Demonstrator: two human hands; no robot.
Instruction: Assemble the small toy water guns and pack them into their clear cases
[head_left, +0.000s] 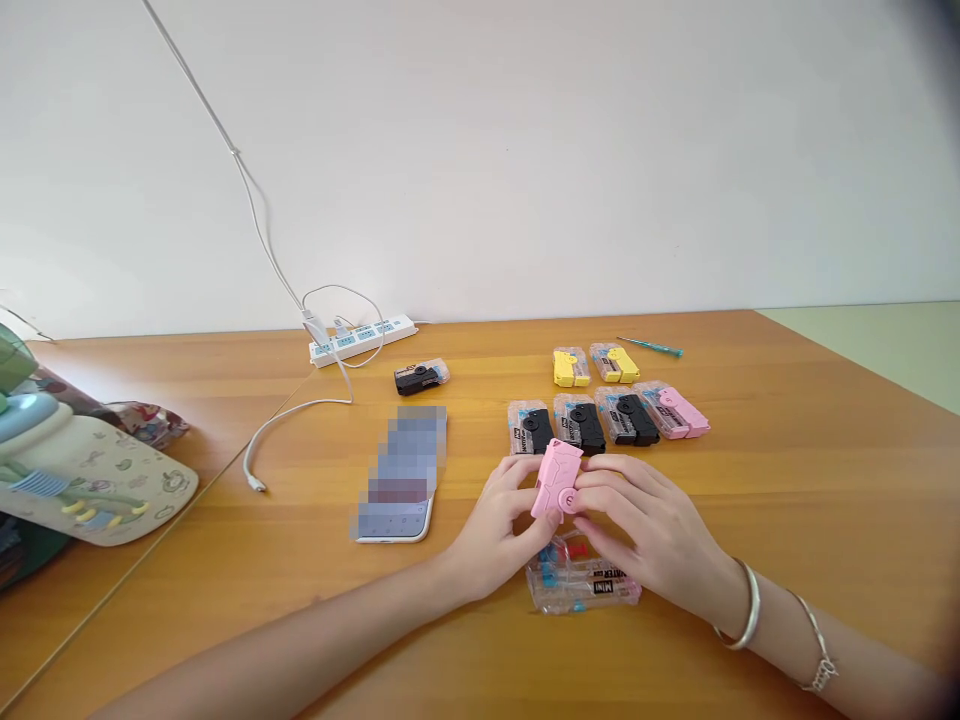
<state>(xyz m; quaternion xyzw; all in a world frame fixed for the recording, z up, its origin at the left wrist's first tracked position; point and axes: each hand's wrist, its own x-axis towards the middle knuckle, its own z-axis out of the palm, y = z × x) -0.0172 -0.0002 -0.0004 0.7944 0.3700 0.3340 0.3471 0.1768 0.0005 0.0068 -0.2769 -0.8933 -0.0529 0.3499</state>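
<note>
A pink plastic water gun piece [556,478] with a round knob is held up between both hands, above the table. My left hand [506,520] grips it from the left, thumb at its lower edge. On the other side, my right hand [649,515] has its fingers closed on the piece near the knob. Just below lies a transparent water gun body [581,580] marked "MINI", with blue and red parts inside, partly covered by the right hand. Behind the hands are black water guns [634,415] in a row with a pink water gun [677,410] at its right end.
Yellow water guns [571,367] and a teal screwdriver [654,347] lie farther back. A smartphone [401,480] rests left of my hands, with another black water gun [420,376] behind it. A power strip [364,340] with white cables stands by the wall; a patterned bottle [97,480] is far left.
</note>
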